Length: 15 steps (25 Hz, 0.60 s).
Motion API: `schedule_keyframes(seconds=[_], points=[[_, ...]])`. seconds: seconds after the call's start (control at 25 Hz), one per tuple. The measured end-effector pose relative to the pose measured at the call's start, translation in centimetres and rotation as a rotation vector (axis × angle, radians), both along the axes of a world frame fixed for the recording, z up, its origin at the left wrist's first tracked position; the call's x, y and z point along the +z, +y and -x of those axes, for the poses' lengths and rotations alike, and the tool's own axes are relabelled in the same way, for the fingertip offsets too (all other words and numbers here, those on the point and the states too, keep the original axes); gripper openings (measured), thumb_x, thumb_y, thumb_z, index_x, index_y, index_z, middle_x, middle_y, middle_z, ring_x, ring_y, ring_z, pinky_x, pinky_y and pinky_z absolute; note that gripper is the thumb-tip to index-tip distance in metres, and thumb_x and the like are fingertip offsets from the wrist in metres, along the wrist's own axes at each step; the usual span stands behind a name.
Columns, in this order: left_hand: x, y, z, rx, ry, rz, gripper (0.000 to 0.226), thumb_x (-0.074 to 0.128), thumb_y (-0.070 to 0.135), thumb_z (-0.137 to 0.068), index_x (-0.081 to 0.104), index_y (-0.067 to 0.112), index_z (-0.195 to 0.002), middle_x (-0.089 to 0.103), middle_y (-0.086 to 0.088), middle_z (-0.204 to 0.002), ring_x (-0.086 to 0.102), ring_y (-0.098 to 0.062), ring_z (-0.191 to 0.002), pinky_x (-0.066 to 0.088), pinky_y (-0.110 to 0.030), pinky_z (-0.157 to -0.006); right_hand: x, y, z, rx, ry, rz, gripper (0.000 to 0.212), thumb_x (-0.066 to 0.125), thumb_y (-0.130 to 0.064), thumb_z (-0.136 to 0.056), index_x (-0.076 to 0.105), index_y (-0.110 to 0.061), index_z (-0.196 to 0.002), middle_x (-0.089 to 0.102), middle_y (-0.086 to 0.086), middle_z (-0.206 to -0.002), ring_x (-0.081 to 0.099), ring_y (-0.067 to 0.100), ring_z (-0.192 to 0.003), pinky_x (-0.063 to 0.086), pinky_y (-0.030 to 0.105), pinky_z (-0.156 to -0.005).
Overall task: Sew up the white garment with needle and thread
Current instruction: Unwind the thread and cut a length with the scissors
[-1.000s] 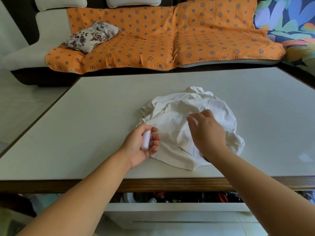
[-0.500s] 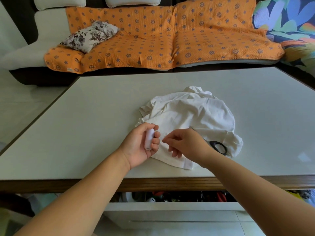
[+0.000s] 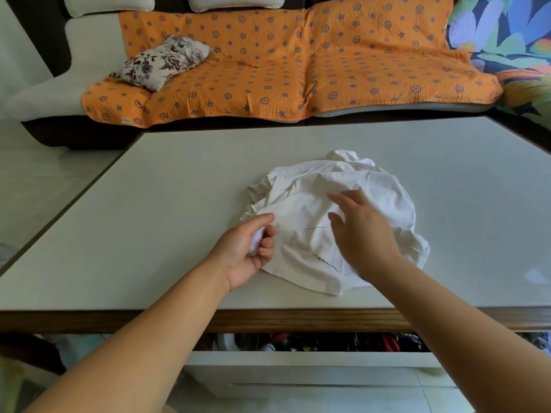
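The white garment (image 3: 343, 186) lies crumpled on the table (image 3: 149, 234), close to its near edge and a little right of the middle, with a thin needle (image 3: 315, 228) lying flat on the cloth and a short dark line (image 3: 323, 259) showing lower down toward the near hem. The right hand (image 3: 363, 236) is over the garment just right of the needle with fingers spread and holding nothing, though whether it touches the cloth cannot be told, while the left hand (image 3: 241, 251) at the garment's left edge curls round a small white thread spool (image 3: 257, 240). Beyond the table's far edge stands a sofa with an orange patterned cover (image 3: 298, 70) and a floral pillow (image 3: 162, 62).
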<state>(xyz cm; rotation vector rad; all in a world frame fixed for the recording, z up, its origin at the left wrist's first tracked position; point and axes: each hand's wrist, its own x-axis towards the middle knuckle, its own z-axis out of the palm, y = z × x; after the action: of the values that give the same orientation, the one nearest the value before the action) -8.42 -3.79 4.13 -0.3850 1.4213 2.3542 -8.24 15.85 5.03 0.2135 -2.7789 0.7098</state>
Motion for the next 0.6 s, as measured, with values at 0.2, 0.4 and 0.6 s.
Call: schedule_keyframes(seconds=[0.2,0.4,0.6], points=[[0.5,0.9,-0.7,-0.069,0.057,-0.009,0.008,0.050,0.015,-0.094,0.051,0.013,-0.086,0.052,-0.001,-0.063,0.037,-0.006,-0.041,0.022,-0.014,-0.037,-1.0,-3.9,-1.8,0.322,-0.609,0.658,0.055,0.045,-0.003,-0.097,0.038,-0.024,-0.147,0.065,-0.001,-0.120,0.067,0.015,-0.068,0.053,0.023,-0.059],[0.3,0.3,-0.4,-0.039,0.034,-0.020,0.012,0.050,0.017,-0.093,0.049,0.014,-0.081,0.050,-0.001,-0.066,0.034,-0.006,-0.040,0.023,-0.013,-0.034,-0.7,-2.9,-0.9,0.217,-0.456,0.455,0.014,0.055,-0.015,-0.098,0.069,-0.016,-0.095,0.071,0.000,-0.069,0.064,0.009,-0.056,0.053,0.024,-0.060],[-0.1,-0.4,0.5,0.088,-0.007,-0.007,0.015,0.054,0.017,-0.093,0.047,0.017,-0.080,0.049,0.001,-0.063,0.031,-0.004,-0.038,0.020,-0.012,-0.033,0.5,-0.6,0.3,0.065,-0.413,0.405,0.022,0.051,-0.011,-0.096,0.069,-0.018,-0.088,0.071,-0.001,-0.064,0.064,0.005,-0.052,0.045,0.016,-0.052]])
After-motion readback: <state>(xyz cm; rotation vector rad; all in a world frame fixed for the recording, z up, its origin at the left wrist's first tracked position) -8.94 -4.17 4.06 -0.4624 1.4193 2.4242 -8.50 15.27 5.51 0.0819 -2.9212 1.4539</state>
